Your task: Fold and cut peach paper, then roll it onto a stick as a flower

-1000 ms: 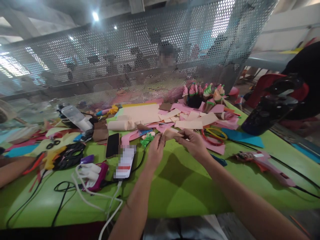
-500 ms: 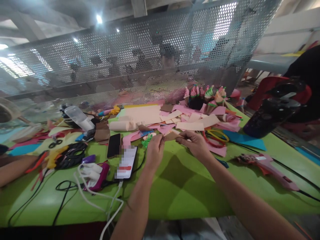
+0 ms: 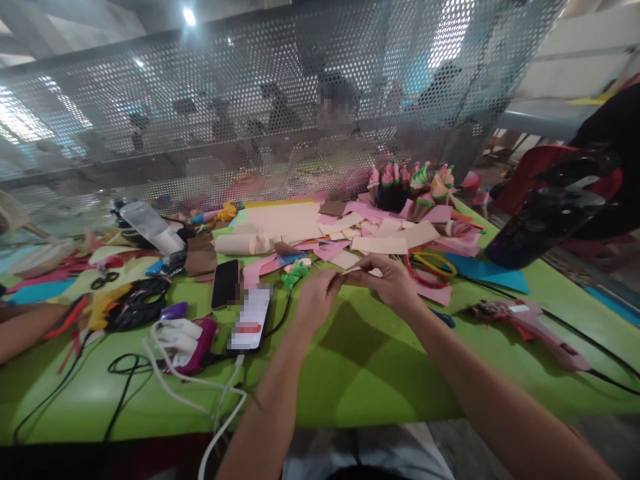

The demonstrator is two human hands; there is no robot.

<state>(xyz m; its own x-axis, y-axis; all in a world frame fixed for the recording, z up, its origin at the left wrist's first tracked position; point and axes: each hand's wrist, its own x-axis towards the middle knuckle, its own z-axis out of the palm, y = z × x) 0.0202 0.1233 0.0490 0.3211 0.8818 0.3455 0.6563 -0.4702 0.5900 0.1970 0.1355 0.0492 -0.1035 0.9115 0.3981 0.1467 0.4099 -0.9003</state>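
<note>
Both my hands meet above the green tabletop (image 3: 360, 373), pinching one small piece of cream paper (image 3: 352, 269) between them. My left hand (image 3: 319, 293) is closed on its left end. My right hand (image 3: 387, 280) grips the right end with thumb and fingers. Most of the piece is hidden by the fingers, so its fold cannot be made out. Just beyond the hands lie cut cream strips (image 3: 380, 245) and pink paper scraps. A green curled paper piece (image 3: 295, 272) rests to the left of my left hand.
A pink glue gun (image 3: 550, 337) lies at right, near a dark bottle (image 3: 545, 207). Phones (image 3: 251, 320), a purple power strip (image 3: 203, 347) and cables occupy the left. Paper cones (image 3: 420, 179) stand at the back before a perforated metal screen (image 3: 240, 133). Another person's arm (image 3: 30, 327) reaches in at far left.
My hands have drawn closer together, and the cream paper, which showed flatter and wider before, now appears nearly edge-on. The view has tilted slightly.
</note>
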